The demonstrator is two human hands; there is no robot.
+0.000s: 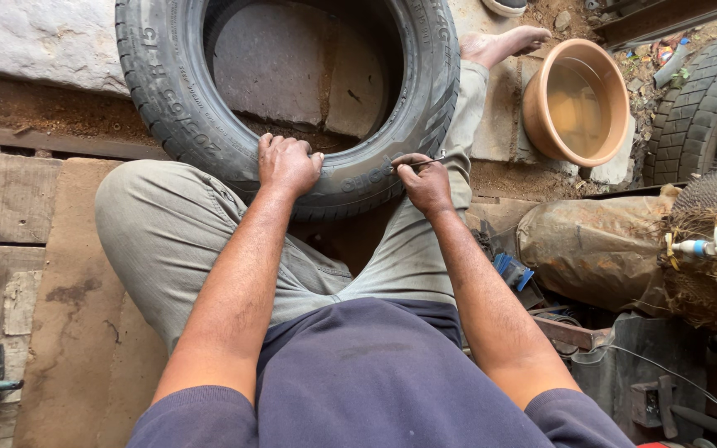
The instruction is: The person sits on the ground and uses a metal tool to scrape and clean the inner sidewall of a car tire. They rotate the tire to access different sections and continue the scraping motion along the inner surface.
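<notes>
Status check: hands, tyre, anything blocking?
Left hand gripping tyre sidewall. Right hand pinching thin metal tool against it. Nothing blocking.

The tyre was black, its tread cut in slanted grooves, with raised lettering on the sidewall. A second tyre at the right edge of the ground was black too — blocky tread, dusty grey in places. The bowl was terracotta orange and held murky, pale brown water. The trousers were khaki-olive; the shirt was dark navy. The stone slab at the upper left was pale grey, and the earth below it reddish brown. The sack was dull tan — beside it lay something bright blue.
</notes>
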